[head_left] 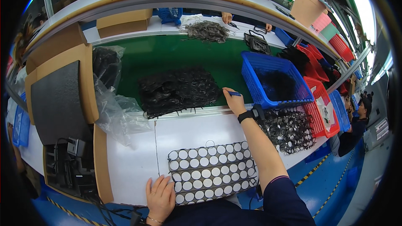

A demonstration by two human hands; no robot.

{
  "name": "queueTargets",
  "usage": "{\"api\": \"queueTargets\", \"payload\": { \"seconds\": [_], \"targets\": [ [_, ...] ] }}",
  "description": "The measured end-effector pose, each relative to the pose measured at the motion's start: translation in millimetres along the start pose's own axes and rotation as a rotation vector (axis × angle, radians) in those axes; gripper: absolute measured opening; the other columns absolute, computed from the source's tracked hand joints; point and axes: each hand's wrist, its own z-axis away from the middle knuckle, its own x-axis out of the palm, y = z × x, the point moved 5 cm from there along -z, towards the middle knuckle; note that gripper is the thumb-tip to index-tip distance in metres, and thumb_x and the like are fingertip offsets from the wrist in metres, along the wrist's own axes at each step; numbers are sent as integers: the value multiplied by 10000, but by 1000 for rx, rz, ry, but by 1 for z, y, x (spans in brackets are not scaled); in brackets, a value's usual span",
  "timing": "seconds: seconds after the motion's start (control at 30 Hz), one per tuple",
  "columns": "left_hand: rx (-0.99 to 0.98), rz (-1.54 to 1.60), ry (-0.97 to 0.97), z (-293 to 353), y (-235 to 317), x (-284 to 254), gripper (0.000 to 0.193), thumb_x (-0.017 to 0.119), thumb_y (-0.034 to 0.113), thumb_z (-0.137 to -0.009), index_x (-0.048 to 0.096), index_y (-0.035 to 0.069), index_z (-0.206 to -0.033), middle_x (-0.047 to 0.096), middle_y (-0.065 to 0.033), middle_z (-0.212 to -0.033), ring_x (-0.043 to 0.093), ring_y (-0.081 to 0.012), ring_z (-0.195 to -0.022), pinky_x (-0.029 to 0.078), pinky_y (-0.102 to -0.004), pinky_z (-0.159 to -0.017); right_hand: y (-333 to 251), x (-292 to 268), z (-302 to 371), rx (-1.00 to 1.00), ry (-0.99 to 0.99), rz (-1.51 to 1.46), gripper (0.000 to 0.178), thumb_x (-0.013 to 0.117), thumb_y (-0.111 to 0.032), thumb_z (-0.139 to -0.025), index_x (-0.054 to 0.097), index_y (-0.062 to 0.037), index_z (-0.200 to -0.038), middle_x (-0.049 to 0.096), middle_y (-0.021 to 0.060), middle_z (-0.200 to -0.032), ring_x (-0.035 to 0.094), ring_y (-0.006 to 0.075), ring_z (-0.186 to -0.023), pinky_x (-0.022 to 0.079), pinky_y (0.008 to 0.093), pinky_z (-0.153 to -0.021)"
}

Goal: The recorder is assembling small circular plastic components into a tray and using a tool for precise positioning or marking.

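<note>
My right hand [234,101] is closed around a slim blue pen-like tool [235,93], and its fingertips reach the right edge of a dark pile of thin black parts [178,88] on the green belt. Whether it touches that pile, I cannot tell. Flat on the white table, my left hand [161,196] has its fingers stretched out at the left edge of a panel with rows of white discs [207,171]. Black strands run between and around the discs. Right of my right forearm lies another disc panel [289,129], heaped with tangled black pieces.
A blue basket [256,86] with black material stands on the right, beside a red basket [320,119]. To the left are an open cardboard box [94,88] and clear plastic bags [115,113]. Across the green belt [146,54], another person's hands [227,17] work near grey scraps [205,31].
</note>
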Motion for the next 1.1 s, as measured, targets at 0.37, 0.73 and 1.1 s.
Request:
{"api": "queueTargets", "payload": {
  "seconds": [0.37, 0.73, 1.1],
  "targets": [
    [-6, 5, -12, 6, -3, 2, 256, 706, 60, -826, 663, 65, -1079, 667, -104, -1219, 594, -296, -1225, 351, -569, -1109, -80, -177, -26, 81, 224, -612, 335, 663, -261, -991, 728, 38, -1128, 755, 119, -1070, 707, 205, -1033, 530, 324, -915],
    [8, -5, -3, 2, -2, 0, 236, 697, 63, -843, 673, 49, -1077, 665, -120, -1222, 591, -314, -1223, 358, -567, -1116, -49, -187, 19, 51, 110, -46, 349, 655, -272, -1011, 717, 0, -1220, 749, 97, -1074, 696, 173, -992, 526, 291, -861],
    [0, 19, 22, -3, 2, -3, 213, 702, 38, -844, 678, 43, -1055, 682, -126, -1204, 616, -319, -1210, 362, -545, -1121, -133, -42, 165, -259, -308, -144, 177, 694, -136, -943, 750, -20, -1064, 753, 171, -1017, 714, 341, -1003, 547, 394, -890]
  ]
}}
